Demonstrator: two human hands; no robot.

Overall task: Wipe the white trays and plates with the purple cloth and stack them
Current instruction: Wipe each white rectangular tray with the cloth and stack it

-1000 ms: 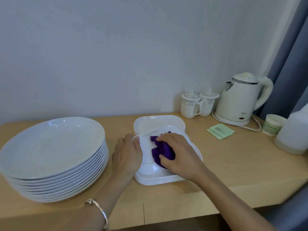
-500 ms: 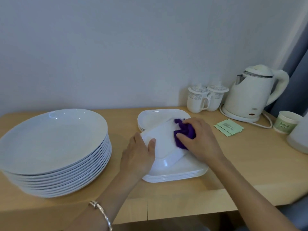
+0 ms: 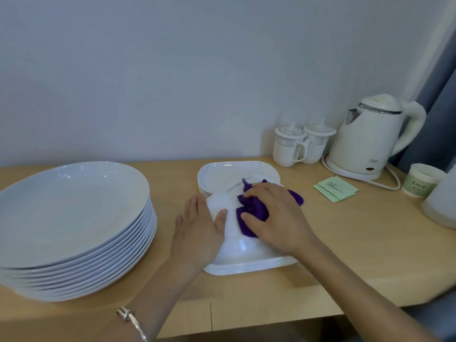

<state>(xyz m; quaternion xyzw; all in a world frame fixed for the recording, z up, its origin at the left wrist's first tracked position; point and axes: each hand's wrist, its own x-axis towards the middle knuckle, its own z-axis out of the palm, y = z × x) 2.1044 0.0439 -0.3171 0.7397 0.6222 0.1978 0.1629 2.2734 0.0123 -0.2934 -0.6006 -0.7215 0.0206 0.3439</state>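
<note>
Wiping is the step in hand. The right hand [image 3: 274,218] bends its fingers over a bunched purple cloth [image 3: 251,211], with the thumb against the cloth's near edge, and presses it down onto a glossy white square tray [image 3: 228,228]. The left hand [image 3: 197,228] steadies that tray, gripping its edge with the thumb on the upper face and the fingers wrapped out of sight beneath. The tray is blurred and seems tilted, its near edge resting on a low stack of white square trays [image 3: 246,266] directly under both palms. Just beyond the right fingertips sits a second stack of white square trays [image 3: 229,171]. Well outside the left knuckles stands a tall stack of round white plates [image 3: 74,213] on the pale wooden table [image 3: 357,243]. Far past the right hand's little finger are green paper sachets [image 3: 335,188] and a white electric kettle [image 3: 370,139].

The task looks to be mid-course, with one tray under the cloth. The next move probably calls for the right hand to lift the cloth clear of the face. The left hand would then carry the tray level and set it squarely on one of the stacks. Which stack takes the wiped trays cannot be told here.
</note>
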